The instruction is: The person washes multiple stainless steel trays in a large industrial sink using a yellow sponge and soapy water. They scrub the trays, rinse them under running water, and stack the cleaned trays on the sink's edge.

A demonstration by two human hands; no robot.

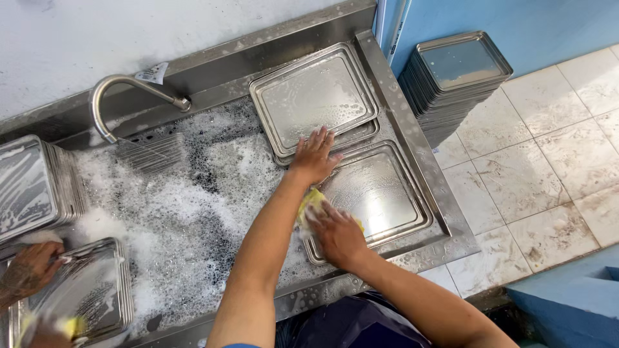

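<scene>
The right hand (pixel 338 233), at centre frame, presses a yellow sponge (pixel 311 201) onto the near-left corner of a steel tray (pixel 380 190); its fingers curl loosely over the sponge, most of which is hidden beneath them. The left hand (pixel 314 156) lies flat and open just above, fingers spread, on the tray's far-left edge where that meets a second tray (pixel 316 96) toward the upper middle; it grips nothing. At least one more tray peeks out under the second one, though how many lie there cannot be told. Both trays sit in the right part of a foam-filled sink (pixel 412 138), whose bottom is mostly hidden by suds. A curved tap (pixel 113 96) runs water at upper left. At the left edge a tray stack (pixel 32 183) is cut off by the frame, and at lower left another person's hand (pixel 29 267) holds a soapy tray (pixel 84 290), a blurred yellow sponge below it. A tall stack (pixel 451 84) stands on the tiled floor (pixel 535 167) at upper right.
</scene>
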